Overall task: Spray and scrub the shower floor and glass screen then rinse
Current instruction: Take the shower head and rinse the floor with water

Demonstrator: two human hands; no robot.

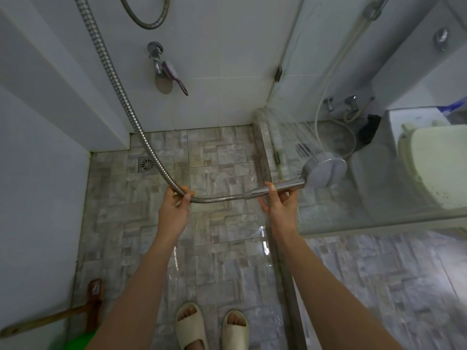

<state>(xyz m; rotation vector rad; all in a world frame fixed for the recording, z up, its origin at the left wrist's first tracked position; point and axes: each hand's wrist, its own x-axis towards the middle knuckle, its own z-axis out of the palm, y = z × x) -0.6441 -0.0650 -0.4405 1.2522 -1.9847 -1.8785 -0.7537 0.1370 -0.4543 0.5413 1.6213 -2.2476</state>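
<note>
Left arm: bare, stretched forward.
Left hand [174,210]: fingers curled round hose [217,199] — knuckles up.
Right arm: bare, stretched forward.
Right hand [280,205]: fingers and thumb grip shower handle [288,186].

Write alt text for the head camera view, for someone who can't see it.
The right hand holds a chrome shower head by its handle, spraying water at the glass screen, while the left hand grips the metal hose. The person stands in beige slippers on a wet, grey-tiled shower floor; a purple brush hangs by the wall tap.
</note>
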